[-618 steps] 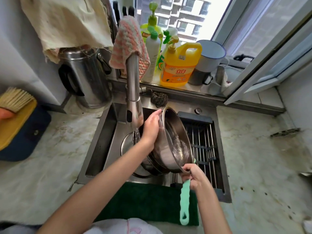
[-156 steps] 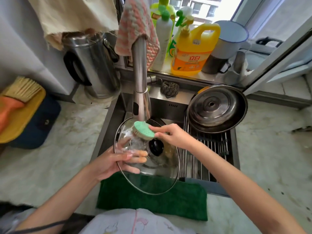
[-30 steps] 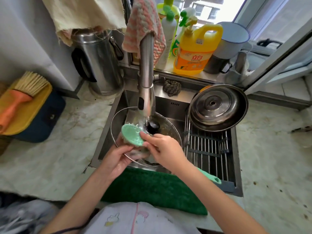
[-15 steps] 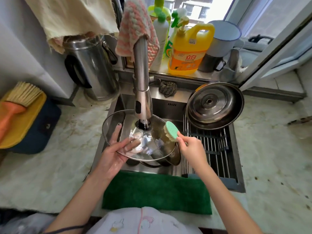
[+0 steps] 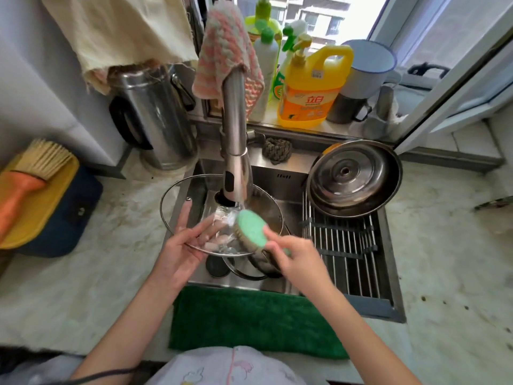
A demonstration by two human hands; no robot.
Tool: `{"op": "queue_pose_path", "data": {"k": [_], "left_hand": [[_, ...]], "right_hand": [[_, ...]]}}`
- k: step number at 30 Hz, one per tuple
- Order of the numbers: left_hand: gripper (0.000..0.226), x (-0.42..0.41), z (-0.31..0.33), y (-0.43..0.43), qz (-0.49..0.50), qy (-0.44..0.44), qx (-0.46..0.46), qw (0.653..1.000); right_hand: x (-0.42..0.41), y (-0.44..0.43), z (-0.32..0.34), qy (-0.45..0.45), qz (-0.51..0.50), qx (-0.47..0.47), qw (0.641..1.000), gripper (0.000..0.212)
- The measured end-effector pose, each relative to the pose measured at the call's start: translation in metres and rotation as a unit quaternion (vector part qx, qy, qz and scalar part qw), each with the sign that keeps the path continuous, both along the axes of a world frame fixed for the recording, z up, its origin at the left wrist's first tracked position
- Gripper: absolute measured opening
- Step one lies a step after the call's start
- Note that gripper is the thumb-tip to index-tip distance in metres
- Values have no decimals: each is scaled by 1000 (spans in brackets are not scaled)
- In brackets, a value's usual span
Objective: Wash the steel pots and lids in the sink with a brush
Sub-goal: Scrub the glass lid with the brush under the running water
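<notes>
My left hand grips the near left rim of a glass lid with a steel edge, held nearly flat under the running faucet over the sink. My right hand holds a green brush, whose bristles press on the lid's inner face. Below the lid, in the basin, lie a pot and another lid, mostly hidden. A washed steel pot with a steel lid inside leans on the drying rack at the right.
A green cloth lies along the sink's front edge. A steel kettle stands back left, a yellow detergent jug and bottles on the windowsill. A yellow dustpan with an orange hand brush lies on the left counter.
The brush has moved from the lid's right rim to its middle under the water stream. The left hand keeps its hold on the lid.
</notes>
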State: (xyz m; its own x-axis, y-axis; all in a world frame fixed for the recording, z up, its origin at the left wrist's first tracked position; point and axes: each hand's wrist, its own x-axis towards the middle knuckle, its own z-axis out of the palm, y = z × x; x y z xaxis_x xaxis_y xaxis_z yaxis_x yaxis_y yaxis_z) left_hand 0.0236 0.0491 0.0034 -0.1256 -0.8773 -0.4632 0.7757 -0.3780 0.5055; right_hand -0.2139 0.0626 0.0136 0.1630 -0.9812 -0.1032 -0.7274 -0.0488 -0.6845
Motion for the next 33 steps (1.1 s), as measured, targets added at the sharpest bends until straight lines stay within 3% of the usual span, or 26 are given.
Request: {"op": "queue_pose_path", "data": {"k": [2,3,6,7,9,10,11,13,16,18,20,22,24,25,27,29,31,33], "left_hand": [[107,0,0,-1,3,0,-7,1000],[100,-1,2,-1,5,0,-9,1000],[72,-3,9,1,1,-6,-19,1000],[70,-3,11,2,-5,-4,-23,1000],[71,-3,12,4,-13,-4,-27,1000],[75,-4,11,5,-19,-4,-32,999],[82,-5,9,7,-28,3,-36,999],[90,-3,0,9,-52,55,-46,996],[64,-5,-12,8,-124,193,-85,970],[61,-6,-19,5,-160,196,-74,965],[61,-9,-17,0,-192,165,-62,966],[58,-10,-15,-11,-181,101,2,978],[36,-15,-17,-24,-132,-9,93,987],[22,-20,-19,-33,-111,-64,142,982],[21,-35,-23,-55,-77,-153,195,966],[21,-52,-31,-76,-70,-284,174,940],[24,-69,-34,-82,-94,-481,121,863],[34,-90,-32,-71,-111,-653,68,746]], "right_hand": [[-10,-16,-4,17,-101,8,995,32],[-9,-15,-4,9,-98,13,995,32],[10,13,3,-43,38,0,998,37],[7,14,-1,-32,39,-22,998,39],[-7,-5,-11,-46,-90,1,995,42],[-13,-15,-13,-100,-176,53,978,48],[-18,-23,-12,-188,-250,112,943,57],[-21,-28,-14,-390,-309,220,839,70],[-18,-29,-8,-615,-281,313,667,70],[-20,-32,-13,-727,-249,332,547,69],[-25,-32,-15,-771,-227,316,503,68],[-27,-28,-16,-780,-219,291,510,68],[-29,-22,-11,-763,-241,259,541,64],[-29,-18,-8,-747,-265,240,560,53],[-25,-12,0,-719,-308,208,588,36],[-20,-10,9,-714,-322,188,592,33],[-15,-12,15,-715,-327,178,592,29],[-13,-17,21,-710,-333,167,597,27]]}}
